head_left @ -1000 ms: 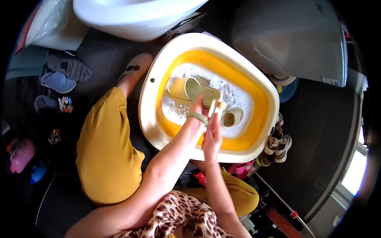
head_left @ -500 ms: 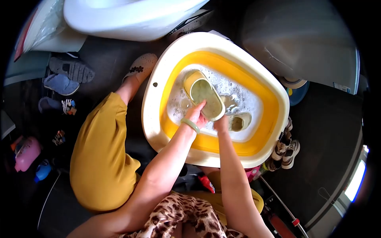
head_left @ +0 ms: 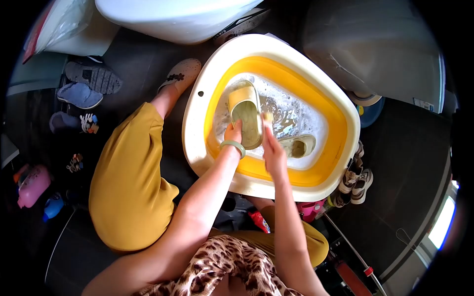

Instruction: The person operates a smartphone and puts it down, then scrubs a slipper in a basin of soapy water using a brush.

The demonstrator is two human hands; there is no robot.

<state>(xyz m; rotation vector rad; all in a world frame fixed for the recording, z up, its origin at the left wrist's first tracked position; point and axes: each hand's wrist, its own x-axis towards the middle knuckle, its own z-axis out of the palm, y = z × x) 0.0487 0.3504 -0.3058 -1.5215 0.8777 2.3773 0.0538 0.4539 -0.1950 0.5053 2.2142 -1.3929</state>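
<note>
A pale green slipper (head_left: pixel 247 121) is tilted above the soapy water, its open top toward me. My left hand (head_left: pixel 233 133), with a green bangle at the wrist, grips the slipper's near left edge, thumb inside. Close by the slipper's right side is my right hand (head_left: pixel 274 153), closed on a small yellowish brush-like thing (head_left: pixel 268 117), blurred by motion. A second slipper (head_left: pixel 298 146) lies partly in the suds to the right. Both are inside a white-rimmed yellow basin (head_left: pixel 197 123).
Shoes (head_left: pixel 363 186) stand right of the basin, near a metal pole (head_left: pixel 348 244). Slippers (head_left: pixel 80 95) and a pink bottle (head_left: pixel 34 185) lie on the left floor. A white ceramic fixture (head_left: pixel 177 19) stands beyond; a grey appliance (head_left: pixel 375 49) is at the upper right.
The slipper has turned more upright in my left hand and shifted slightly left. My right hand has risen from the basin's near side to beside the slipper, and the small yellowish thing now shows.
</note>
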